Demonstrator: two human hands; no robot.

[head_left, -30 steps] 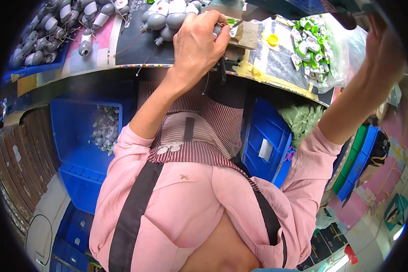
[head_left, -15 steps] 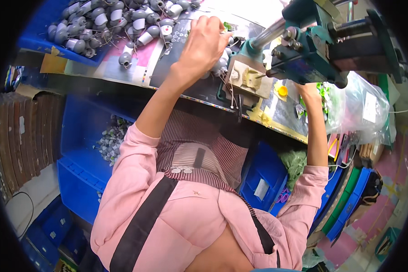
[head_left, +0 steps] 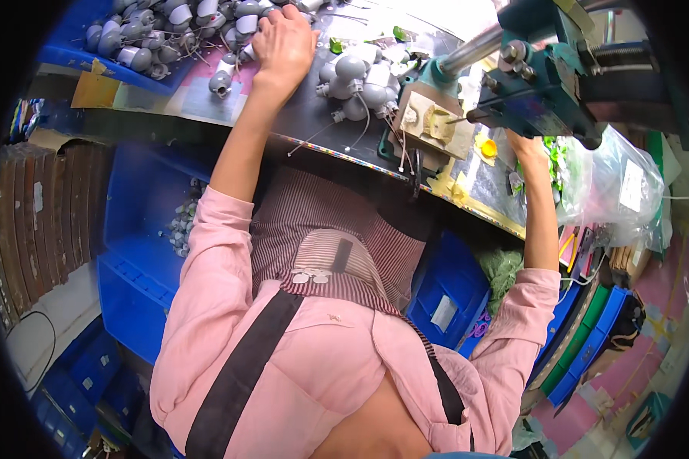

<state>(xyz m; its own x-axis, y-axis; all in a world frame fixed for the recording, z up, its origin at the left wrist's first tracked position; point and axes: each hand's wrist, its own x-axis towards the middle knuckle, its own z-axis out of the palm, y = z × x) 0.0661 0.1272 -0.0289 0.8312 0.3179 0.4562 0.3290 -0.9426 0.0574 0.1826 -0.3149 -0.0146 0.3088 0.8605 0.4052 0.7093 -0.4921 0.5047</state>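
Note:
My left hand (head_left: 285, 52) is over the right edge of a pile of grey-and-white rounded parts with thin wires (head_left: 180, 30). Its fingers are bent and slightly apart, and no part shows clearly in them. A separate cluster of grey rounded parts (head_left: 360, 86), wires trailing, lies right of that hand, beside the press. My right hand (head_left: 525, 150) is beyond the green bench press (head_left: 540, 88), near small green-and-white pieces (head_left: 555, 164); the press hides its fingers. Under the press a beige block fixture (head_left: 436, 126) stands, with a thin rod pointing at its hollow.
A blue bin (head_left: 57, 53) supports the pile at the far left. A yellow round piece (head_left: 488, 148) sits right of the fixture. Clear plastic bags (head_left: 620, 176) lie at the right. Below the bench are a large blue bin (head_left: 134, 283) and another blue bin (head_left: 444, 298).
My left hand has moved left from over the grey cluster to the pile's edge, uncovering the cluster. My right hand stays near the green pieces behind the press.

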